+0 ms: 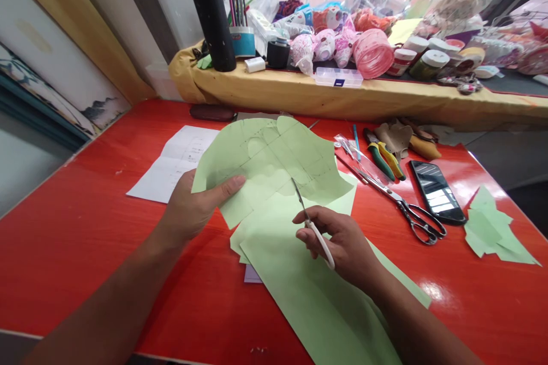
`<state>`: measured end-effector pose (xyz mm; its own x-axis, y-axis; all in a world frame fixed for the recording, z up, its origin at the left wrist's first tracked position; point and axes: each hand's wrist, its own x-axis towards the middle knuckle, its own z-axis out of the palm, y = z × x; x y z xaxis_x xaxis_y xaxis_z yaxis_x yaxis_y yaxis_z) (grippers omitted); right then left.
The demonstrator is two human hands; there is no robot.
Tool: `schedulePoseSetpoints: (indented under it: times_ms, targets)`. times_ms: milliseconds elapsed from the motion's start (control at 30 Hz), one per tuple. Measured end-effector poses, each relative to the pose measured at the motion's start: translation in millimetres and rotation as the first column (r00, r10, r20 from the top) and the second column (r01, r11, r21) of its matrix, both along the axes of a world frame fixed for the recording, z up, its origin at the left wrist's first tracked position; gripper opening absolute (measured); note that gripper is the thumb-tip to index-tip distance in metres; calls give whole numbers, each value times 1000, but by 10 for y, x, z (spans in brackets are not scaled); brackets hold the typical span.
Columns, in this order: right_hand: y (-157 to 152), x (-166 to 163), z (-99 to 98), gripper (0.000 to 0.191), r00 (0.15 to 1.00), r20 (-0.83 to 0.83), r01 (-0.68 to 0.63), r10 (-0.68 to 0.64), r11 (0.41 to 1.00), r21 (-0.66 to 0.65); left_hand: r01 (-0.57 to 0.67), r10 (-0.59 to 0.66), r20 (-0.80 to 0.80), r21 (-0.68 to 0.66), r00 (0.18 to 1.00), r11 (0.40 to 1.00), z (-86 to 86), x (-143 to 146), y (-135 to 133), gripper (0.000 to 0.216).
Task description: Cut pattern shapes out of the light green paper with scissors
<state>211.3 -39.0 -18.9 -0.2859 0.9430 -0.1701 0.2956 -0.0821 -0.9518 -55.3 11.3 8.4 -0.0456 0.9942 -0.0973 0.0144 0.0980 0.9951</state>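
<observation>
My left hand [201,202] grips the left edge of a green paper sheet [226,154], thumb on top and fingers hidden beneath. Pencil lines cross the sheet, and its outer edge is curved. My right hand [338,239] is closed around small scissors [319,242] with white handles. Their blades meet the lower edge of the held paper, pointing up and away from me. Below lie more green sheets [317,279], stretching toward the front right under my right forearm.
White paper with writing [171,165] lies left. On the right are large metal scissors [411,214], pliers [385,159], a black phone [436,191] and green scraps [492,228]. Behind, a ledge [265,94] bears a black flask [210,17], a pencil cup [242,41] and jars.
</observation>
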Motion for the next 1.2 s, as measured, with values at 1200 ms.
schedulePoseSetpoints:
  times_ms: [1200]
  targets:
    - [-9, 21, -35, 50, 992, 25, -126, 126, 992, -9, -48, 48, -21, -18, 999, 999, -32, -70, 3, 38]
